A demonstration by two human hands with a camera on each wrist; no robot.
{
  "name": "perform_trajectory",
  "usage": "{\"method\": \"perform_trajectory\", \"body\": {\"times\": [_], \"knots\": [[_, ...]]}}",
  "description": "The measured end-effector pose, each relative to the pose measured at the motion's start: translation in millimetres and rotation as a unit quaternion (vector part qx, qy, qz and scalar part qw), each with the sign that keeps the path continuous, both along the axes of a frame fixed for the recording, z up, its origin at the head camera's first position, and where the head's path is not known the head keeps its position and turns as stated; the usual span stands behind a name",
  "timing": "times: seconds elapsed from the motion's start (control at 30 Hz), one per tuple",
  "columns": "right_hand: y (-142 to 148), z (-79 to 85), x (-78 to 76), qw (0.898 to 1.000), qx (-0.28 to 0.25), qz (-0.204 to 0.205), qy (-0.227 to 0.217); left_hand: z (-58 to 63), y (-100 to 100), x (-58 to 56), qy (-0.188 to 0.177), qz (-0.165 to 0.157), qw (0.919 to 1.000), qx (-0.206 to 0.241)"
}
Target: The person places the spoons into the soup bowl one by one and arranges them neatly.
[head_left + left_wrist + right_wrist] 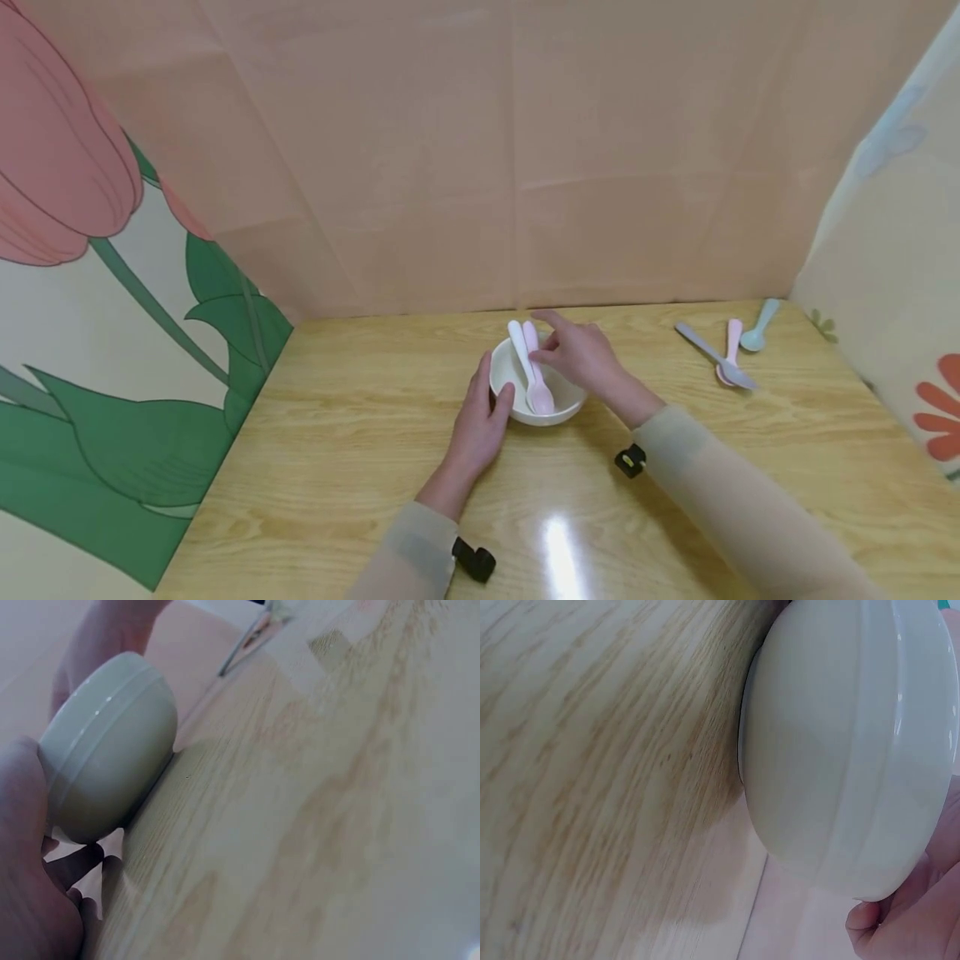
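So, left hand (477, 421) has the white bowl (555, 418) gripped around 9 o'clock, thumb over the rim. Right hand (583, 354) reaches in from 2 o'clock to the pale pink spoon (543, 402); can't tell if it's actually pinching. That one and a white spoon (521, 350) lean in the bowl, handles toward 11 o'clock. Further out at 3 o'clock, a grey utensil (699, 342) crosses a second pink spoon (734, 336), blue-green spoon (762, 323) near them.
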State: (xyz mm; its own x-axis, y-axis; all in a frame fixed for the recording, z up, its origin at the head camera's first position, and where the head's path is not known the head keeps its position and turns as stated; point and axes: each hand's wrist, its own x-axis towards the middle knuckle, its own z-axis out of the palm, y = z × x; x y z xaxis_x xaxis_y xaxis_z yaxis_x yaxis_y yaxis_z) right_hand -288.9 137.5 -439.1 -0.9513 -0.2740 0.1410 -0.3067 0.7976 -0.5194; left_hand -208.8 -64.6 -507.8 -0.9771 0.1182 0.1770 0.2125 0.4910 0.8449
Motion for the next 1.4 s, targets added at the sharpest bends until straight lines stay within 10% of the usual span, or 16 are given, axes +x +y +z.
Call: {"method": "perform_trajectory", "body": {"times": [0.67,1.4], "knots": [[9,12.2,-6.0,0.987,-0.13,-0.007,-0.094,2.8,1,-5.7,0.009,0.004,0.9999,-0.001],[-3,-1.9,-0.5,0.999,-0.023,-0.034,-0.001,1.5,0,-1.7,-0.009,0.007,0.9999,-0.006]]}}
